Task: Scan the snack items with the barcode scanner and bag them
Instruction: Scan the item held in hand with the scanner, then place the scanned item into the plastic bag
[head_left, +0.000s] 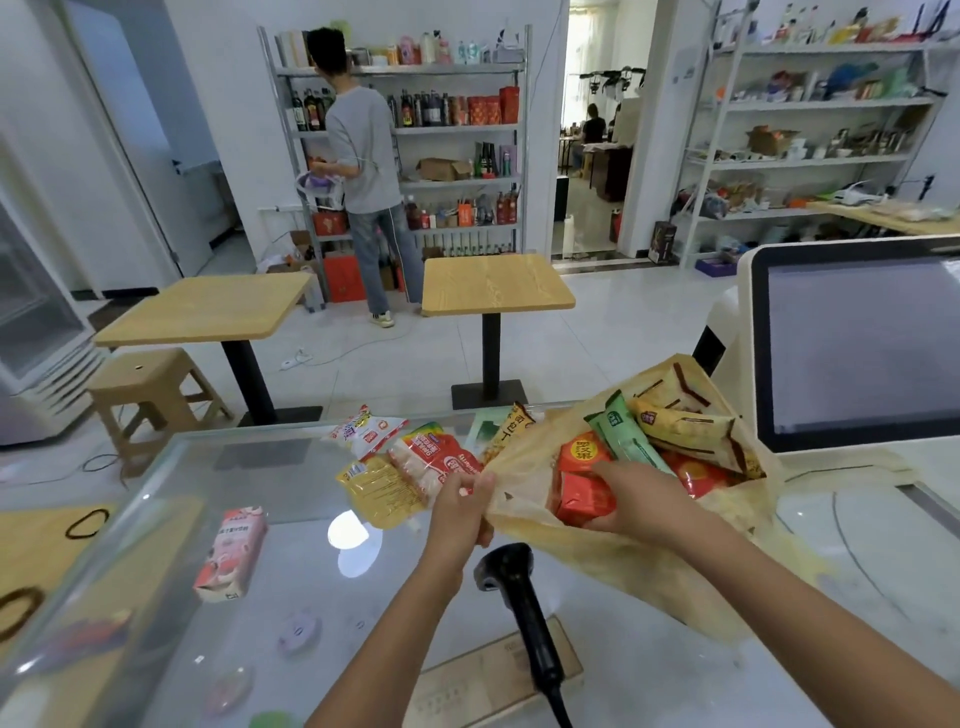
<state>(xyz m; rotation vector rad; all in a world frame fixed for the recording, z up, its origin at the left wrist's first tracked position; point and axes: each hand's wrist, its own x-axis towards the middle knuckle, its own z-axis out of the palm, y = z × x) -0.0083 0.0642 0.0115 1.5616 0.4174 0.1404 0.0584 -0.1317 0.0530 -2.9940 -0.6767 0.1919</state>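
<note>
R1: Shop room, background: two wooden tables, a stool, metal shelves stocked with bottles and red boxes, and a person facing them. Near side: a glass counter, with a dark till screen at right.

R2: Bag and hands?

R1: A yellowish see-through plastic bag lies on the counter at right with its mouth open. The left hand grips the rim, fingers curled round the film. The right hand is inside the mouth, fingers and thumb closed on a red packet.

R2: Other contents?

R1: A labelled red packet has a round yellow label with Chinese characters that I can't read with certainty. Beside it are a green packet and a yellow packet. An orange-red packet lies beneath them.

R2: Unbagged?

R1: A yellow pouch lies just left of the left hand and touches a red-and-white packet. That packet's Latin print is upside down and too blurred to read. A white-and-orange packet lies behind them. A brown stick pack at the bag's edge carries Chinese characters, "包" among them. A pink carton sits well apart at left, its print illegible.

R2: Scanner?

R1: The black barcode scanner lies on the counter between the forearms. Neither hand touches it.
</note>
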